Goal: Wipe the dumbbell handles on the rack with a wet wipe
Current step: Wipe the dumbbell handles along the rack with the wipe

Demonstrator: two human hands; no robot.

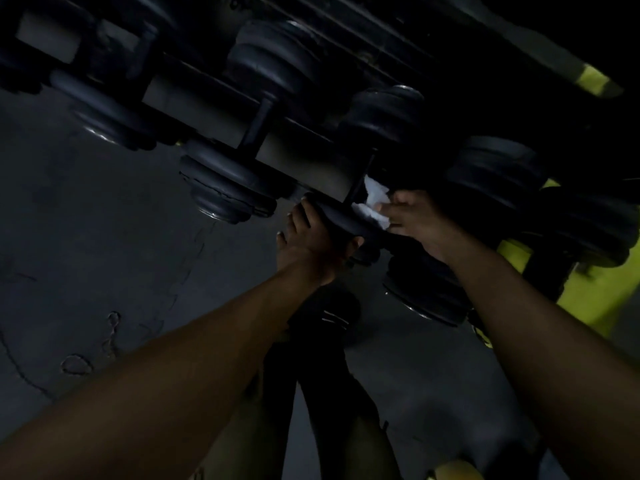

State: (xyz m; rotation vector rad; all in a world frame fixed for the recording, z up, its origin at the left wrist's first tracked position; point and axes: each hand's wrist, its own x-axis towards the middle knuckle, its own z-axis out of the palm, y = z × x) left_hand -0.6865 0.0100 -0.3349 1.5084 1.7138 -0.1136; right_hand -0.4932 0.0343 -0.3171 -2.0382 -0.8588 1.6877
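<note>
The left hand [310, 237] cups the near head of a dumbbell [346, 220] on the rack [301, 157], fingers curled round its rim. Just beside it, the right hand [420, 225] pinches the wipe [374, 202] against the handle, mostly hidden behind cloth and fingers. The wipe looks soft and limp, best bunched round the bar. The dumbbell is likely heavy and stiff; steady it by the head. Farther along, more dumbbells [228, 181] wait.
</note>
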